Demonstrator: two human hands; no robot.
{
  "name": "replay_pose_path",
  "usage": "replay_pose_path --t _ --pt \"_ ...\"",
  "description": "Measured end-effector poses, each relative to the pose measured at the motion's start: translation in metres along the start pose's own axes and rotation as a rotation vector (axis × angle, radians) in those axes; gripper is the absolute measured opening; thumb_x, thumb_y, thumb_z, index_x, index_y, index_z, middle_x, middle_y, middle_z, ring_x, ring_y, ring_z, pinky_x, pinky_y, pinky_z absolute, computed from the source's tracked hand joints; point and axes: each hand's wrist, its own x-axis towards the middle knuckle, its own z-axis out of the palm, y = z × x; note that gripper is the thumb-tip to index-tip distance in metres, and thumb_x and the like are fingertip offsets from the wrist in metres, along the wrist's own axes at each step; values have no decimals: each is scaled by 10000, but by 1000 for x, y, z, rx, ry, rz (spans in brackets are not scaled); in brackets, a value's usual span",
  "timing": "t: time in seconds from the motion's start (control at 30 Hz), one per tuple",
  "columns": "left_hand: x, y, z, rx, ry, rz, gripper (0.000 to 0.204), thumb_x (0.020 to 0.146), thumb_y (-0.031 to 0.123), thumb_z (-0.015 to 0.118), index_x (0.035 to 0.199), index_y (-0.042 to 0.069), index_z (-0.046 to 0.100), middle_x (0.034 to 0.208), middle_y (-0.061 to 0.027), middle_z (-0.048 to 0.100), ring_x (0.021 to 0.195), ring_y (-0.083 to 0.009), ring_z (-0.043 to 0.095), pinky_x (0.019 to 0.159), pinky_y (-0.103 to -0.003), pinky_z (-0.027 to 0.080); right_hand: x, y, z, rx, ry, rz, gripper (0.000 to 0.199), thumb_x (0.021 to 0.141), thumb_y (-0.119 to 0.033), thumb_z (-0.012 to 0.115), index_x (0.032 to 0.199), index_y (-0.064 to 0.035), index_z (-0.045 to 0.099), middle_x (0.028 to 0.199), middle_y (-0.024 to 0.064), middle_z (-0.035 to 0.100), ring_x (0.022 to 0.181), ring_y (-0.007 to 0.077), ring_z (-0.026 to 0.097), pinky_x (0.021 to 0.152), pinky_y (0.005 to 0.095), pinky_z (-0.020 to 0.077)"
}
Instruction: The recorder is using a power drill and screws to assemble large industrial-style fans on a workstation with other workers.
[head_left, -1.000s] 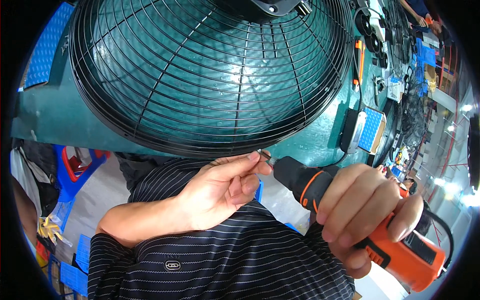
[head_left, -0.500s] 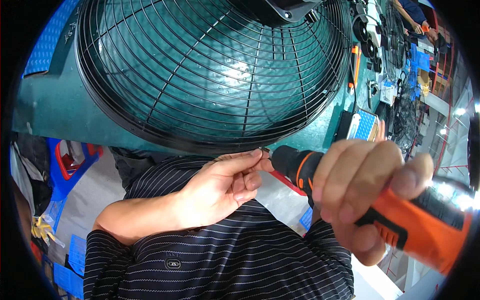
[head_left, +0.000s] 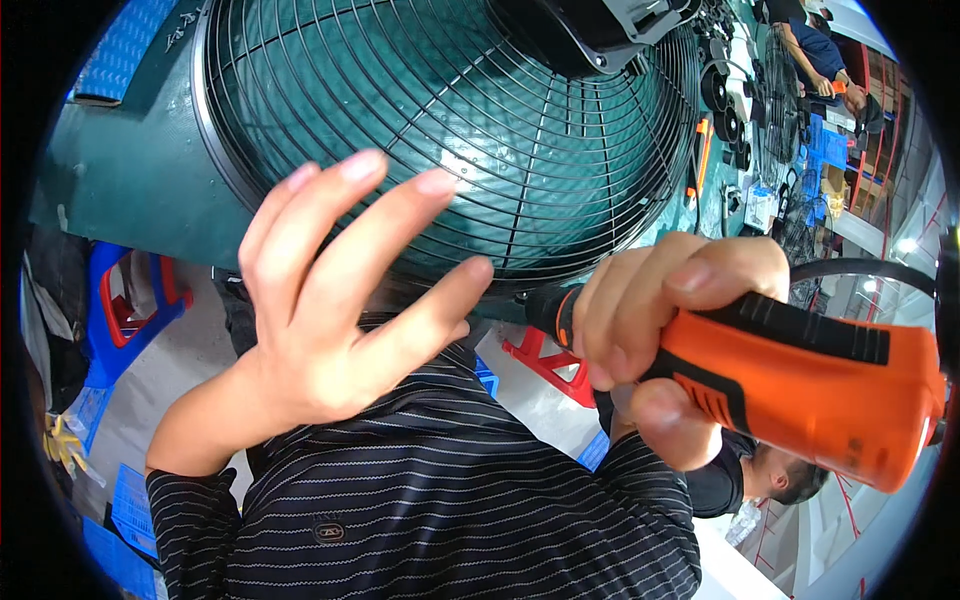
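- So, the right hand is wrapped snugly round an orange power screwdriver, its black nose pointing left by the wire fan guard's near rim. Can't tell if the tip's touching.
- Left hand has its fingers spread, raised over the near left side of the guard. Nothing visibly pinched, but the palm's hidden.
- The guard is on the green table, rim right up by the near edge, with a black housing at its far side.
- IMO, line the bit up straight with whatever it's driving, push gently, and let the left hand brace the rim so the guard doesn't twist.
- Watch that near edge: leaning on the rim there might tip it.
- Left looks roomiest for moving. Right's tighter: an orange cutter lies just beside the guard, a black cord arcs behind the screwdriver, and a red stool is below the nose.
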Motion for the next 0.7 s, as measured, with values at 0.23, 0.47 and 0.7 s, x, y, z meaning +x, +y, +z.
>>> replay_pose_path --t 0.23,0.47,0.7 --pt "15 8 12 152 -43 38 450 821 489 660 1149 182 687 1369 -128 582 1334 -407 441 1145 -603 199 -15 0 0 137 212 -233 529 824 -144 653 1283 -9 429 786 58 537 594 152 539 556 308 464" --pt "21 1 5 60 -200 -27 660 634 394 808 1228 154 652 1407 -107 555 1351 -389 440 1153 -611 178 -15 -1 20 131 414 -270 567 838 -129 634 1335 -22 382 815 66 534 619 162 545 597 322 464" --pt "19 0 8 19 -141 -27 625 625 381 812 1188 151 664 1390 -95 565 1338 -379 455 1147 -600 195 -15 -2 12 69 134 -286 543 818 -112 646 1290 -13 395 806 75 540 613 173 550 581 327 467"
